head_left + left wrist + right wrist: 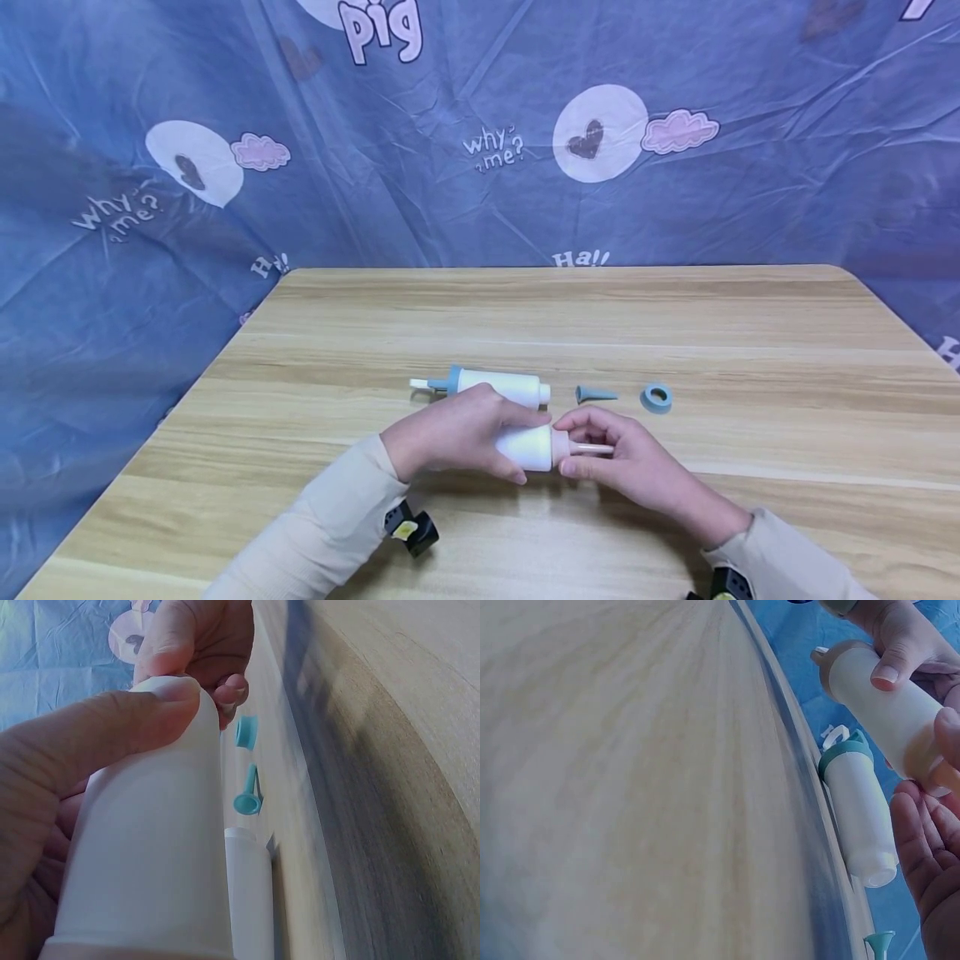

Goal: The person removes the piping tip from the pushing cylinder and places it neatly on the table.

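Note:
A white squeeze bottle with a pinkish-beige part at each end is held level above the table. My left hand grips its body, with the thumb along the near side; the left wrist view shows the thumb lying across the white plastic. At the bottle's right end, my right hand holds the pinkish collar between thumb and fingers. A thin pale nozzle points from that collar into the right palm. In the right wrist view, the other end cap sticks out past the left hand.
Just behind the hands lies a second white bottle with a blue-green cap, its bare neck facing right. Farther right are a loose blue-green nozzle and a matching ring. A blue printed cloth hangs behind the wooden table.

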`<state>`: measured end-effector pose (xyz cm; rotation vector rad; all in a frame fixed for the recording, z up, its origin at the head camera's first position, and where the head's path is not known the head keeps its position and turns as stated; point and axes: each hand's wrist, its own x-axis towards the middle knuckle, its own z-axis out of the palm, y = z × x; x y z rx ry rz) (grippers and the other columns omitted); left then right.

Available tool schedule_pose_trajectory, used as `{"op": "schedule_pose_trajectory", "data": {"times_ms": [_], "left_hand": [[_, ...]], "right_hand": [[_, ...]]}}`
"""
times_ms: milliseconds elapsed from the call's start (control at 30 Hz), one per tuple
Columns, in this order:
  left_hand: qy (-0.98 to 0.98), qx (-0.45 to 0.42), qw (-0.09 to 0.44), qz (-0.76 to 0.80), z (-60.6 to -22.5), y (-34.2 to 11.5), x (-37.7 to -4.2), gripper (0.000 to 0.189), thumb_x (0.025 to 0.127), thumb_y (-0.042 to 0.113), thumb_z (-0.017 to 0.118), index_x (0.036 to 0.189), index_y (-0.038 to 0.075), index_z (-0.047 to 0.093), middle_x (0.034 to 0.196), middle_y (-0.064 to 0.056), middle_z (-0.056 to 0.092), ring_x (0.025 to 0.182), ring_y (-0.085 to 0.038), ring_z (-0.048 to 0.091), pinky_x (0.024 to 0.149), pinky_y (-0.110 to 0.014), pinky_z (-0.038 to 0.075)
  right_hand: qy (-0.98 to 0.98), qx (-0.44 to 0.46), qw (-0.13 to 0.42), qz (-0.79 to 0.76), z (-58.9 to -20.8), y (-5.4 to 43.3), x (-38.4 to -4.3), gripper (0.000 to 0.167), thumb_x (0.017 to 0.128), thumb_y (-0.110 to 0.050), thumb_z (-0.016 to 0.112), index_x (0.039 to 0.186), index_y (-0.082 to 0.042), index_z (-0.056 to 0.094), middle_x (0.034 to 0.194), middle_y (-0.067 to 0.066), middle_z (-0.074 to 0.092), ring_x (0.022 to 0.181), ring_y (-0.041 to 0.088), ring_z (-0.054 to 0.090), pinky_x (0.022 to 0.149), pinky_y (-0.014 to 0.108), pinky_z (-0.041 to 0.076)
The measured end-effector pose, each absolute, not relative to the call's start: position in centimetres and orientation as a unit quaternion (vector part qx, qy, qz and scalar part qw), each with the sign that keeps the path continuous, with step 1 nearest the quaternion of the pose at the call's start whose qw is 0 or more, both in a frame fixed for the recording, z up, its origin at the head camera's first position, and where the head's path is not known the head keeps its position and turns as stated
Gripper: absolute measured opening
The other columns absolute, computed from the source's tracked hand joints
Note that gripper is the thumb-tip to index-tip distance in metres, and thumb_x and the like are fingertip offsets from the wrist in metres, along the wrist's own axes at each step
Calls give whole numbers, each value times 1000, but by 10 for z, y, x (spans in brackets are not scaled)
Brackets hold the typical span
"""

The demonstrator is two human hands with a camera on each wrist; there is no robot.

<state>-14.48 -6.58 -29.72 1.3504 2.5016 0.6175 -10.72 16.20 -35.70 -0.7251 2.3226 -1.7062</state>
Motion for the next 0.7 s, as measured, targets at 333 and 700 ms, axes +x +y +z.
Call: {"op": "schedule_pose_trajectory", "data": {"times_ms": [333, 700], "left_hand": [[856, 456, 117, 213, -297, -66, -144, 57, 69, 26, 81, 121, 15, 63, 101, 4, 68, 76, -3, 53, 68, -13, 43], [860, 452, 113, 207, -298, -66, -144, 59, 69, 27, 81, 123, 14, 62, 103, 2, 68, 75, -3, 53, 67, -13, 43]], "right_hand": [[795, -239, 44, -556, -356, 160, -104, 35, 77, -14, 74, 107, -5, 59, 94, 8, 64, 83, 8, 62, 72, 25, 50], [793, -232, 30, -563, -357, 159, -104, 37, 73, -12, 77, 105, -7, 60, 98, 6, 63, 88, 7, 62, 73, 25, 51]]}}
